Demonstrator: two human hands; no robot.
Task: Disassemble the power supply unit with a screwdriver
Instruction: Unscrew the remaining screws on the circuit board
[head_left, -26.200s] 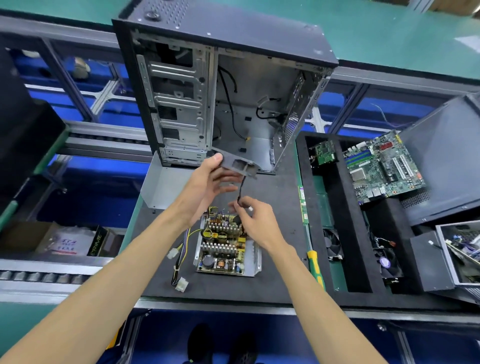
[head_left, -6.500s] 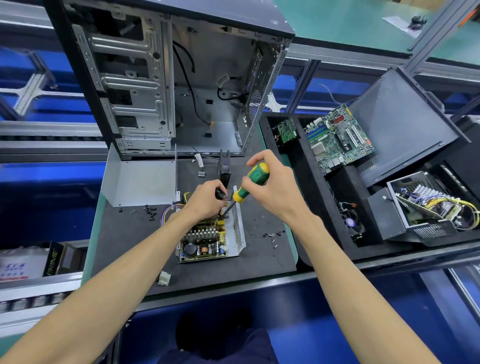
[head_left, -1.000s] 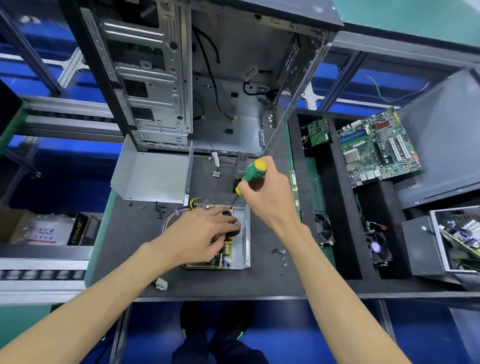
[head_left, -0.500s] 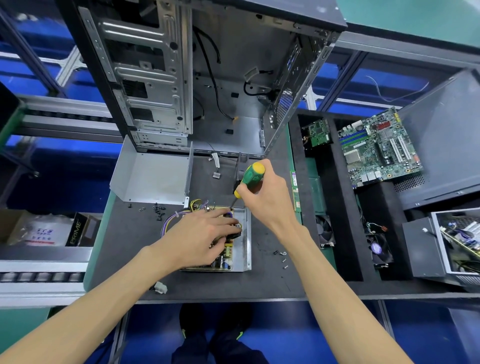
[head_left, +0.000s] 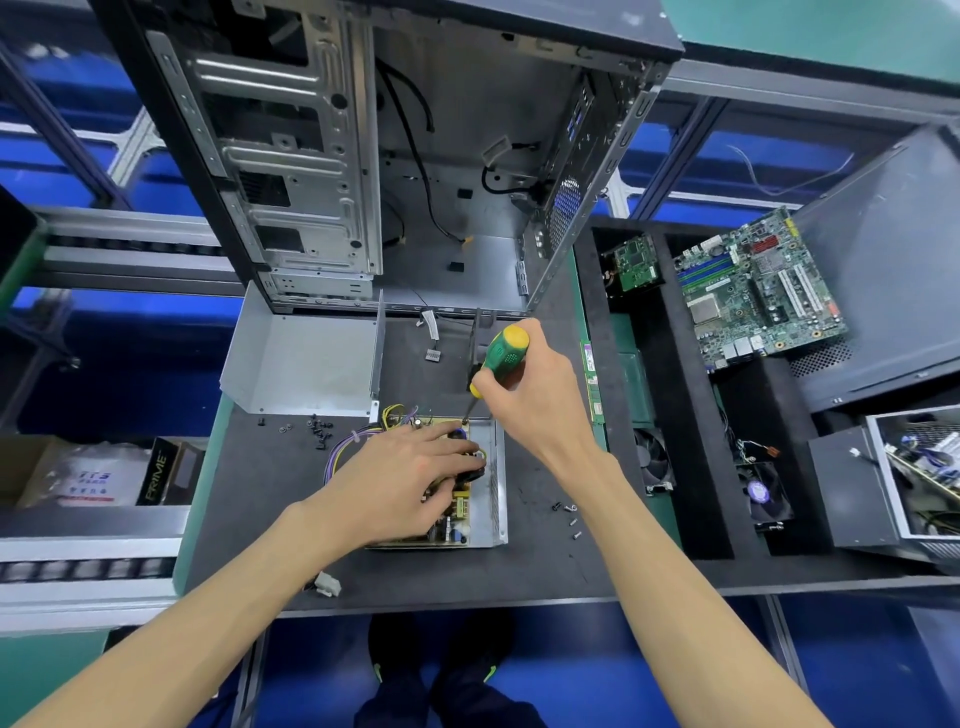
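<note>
Power supply unit (head_left: 475, 488), open and stiff, sits at the worktop's (head_left: 249, 525) middle, pressed down by the left hand (head_left: 400, 483), fingers loosely spread. Screwdriver (head_left: 496, 364), at 12 o'clock, is gripped by the right hand (head_left: 524, 395). The fragile board is best held by its metal edges.

The left hand (head_left: 410, 480) now lies flat on the power supply board (head_left: 457, 512); the screwdriver (head_left: 496, 361) stands at its far corner.
</note>
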